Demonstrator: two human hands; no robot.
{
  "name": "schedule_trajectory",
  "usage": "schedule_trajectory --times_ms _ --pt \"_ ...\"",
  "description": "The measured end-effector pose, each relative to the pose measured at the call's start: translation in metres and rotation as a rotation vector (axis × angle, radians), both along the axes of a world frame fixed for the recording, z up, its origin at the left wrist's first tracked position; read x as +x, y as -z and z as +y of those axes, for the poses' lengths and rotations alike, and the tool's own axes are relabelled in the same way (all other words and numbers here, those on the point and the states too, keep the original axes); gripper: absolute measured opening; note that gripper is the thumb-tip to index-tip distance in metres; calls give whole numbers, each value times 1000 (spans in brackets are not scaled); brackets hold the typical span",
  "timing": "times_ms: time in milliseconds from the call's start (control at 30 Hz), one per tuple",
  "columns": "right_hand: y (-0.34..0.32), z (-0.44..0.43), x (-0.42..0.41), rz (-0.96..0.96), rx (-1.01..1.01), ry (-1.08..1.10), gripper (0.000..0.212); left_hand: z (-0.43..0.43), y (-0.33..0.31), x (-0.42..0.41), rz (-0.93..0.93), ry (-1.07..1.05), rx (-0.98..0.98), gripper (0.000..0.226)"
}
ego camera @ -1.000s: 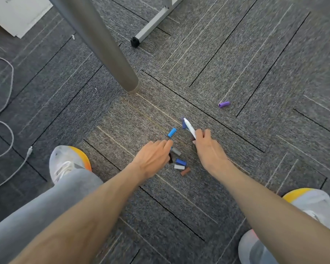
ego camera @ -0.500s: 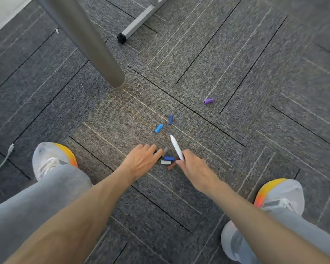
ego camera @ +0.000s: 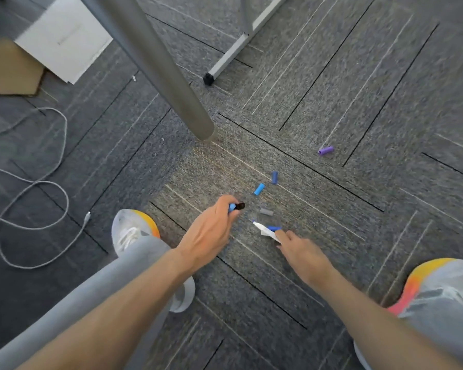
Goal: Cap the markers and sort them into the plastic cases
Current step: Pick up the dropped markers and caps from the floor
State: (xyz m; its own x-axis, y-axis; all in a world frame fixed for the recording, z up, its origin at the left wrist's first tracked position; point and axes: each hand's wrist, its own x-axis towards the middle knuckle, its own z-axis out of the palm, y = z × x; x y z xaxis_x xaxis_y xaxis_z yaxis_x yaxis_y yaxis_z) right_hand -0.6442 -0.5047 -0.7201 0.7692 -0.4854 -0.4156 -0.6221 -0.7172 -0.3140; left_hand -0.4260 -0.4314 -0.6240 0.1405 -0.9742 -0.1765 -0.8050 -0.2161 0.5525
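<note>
Loose marker caps lie on the grey carpet. My left hand [ego camera: 211,231] grips two caps, a blue one [ego camera: 232,207] and a dark one [ego camera: 240,206], which stick out past my fingers. My right hand [ego camera: 302,252] holds an uncapped white marker [ego camera: 265,230], tip pointing up-left, just above a blue cap [ego camera: 274,228] on the floor. A grey cap [ego camera: 266,211] lies between my hands. Farther off lie a light blue cap [ego camera: 259,189], a darker blue cap [ego camera: 274,177] and a purple cap [ego camera: 325,150]. No plastic case is in view.
A thick grey table leg [ego camera: 171,81] comes down to the carpet just beyond the caps. A white frame foot [ego camera: 225,62] stands behind it. A white cable [ego camera: 51,188] loops at the left. A white board on cardboard [ego camera: 62,38] lies top left. My shoes [ego camera: 134,228] flank the caps.
My left hand has picked up caps from the small pile and curled round them. My right hand with the marker has drawn back toward me. The camera view has shifted.
</note>
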Motion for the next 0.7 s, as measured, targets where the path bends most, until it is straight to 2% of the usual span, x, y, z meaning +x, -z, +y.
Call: schedule_trajectory --times_ms 133,200,300,367,467,500,600,700 --pt "0 -5 2 81 -91 -36 20 9 2 4 48 -51 29 36" --pt "2 -10 0 138 -151 -42 34 12 7 4 58 -67 56 32" --pt "0 -18 -2 188 -188 -61 36 14 20 5 26 -55 141 27" --pt "-7 -25 -2 50 -84 111 27 13 33 1 -25 -7 226 27" --pt "-29 -35 3 -226 372 504 24 2 52 -18 -108 90 312 25" --pt "-41 -38 6 -325 449 586 24 -2 57 -27 -123 104 333 23" --pt "-71 -43 10 -499 506 642 25 -14 70 -52 -174 106 372 13" --pt "-91 -46 7 -590 518 662 22 -22 80 -69 -252 137 388 25"
